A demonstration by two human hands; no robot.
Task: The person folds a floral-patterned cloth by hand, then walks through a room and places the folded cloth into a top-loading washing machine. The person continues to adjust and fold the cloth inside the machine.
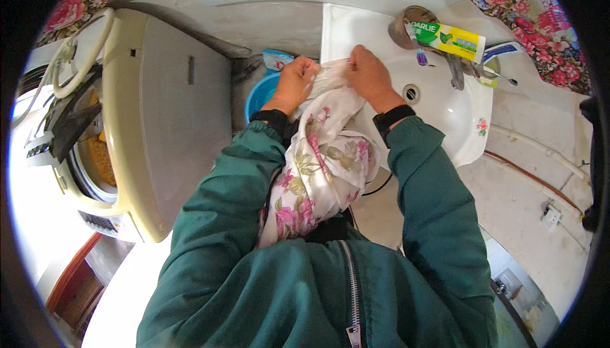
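Note:
A white cloth with pink flowers and green leaves (329, 157) hangs bunched and twisted between my forearms, in front of my body. My left hand (296, 81) grips its pale upper edge beside the sink's left rim. The same edge is pinched in my right hand (371, 74), which is over the left part of the white ceramic sink (457, 124). A short stretch of the edge spans the gap between my hands. The cloth's lower end is partly hidden against my jacket.
A washing machine (176, 109) with its lid raised stands at left. Behind my left hand are a blue basin (259, 91) and a blue packet (277, 59). A metal cup (405, 26), toothbrush (421, 55), Darlie toothpaste box (448, 39) and faucet (456, 71) are at the sink's back right.

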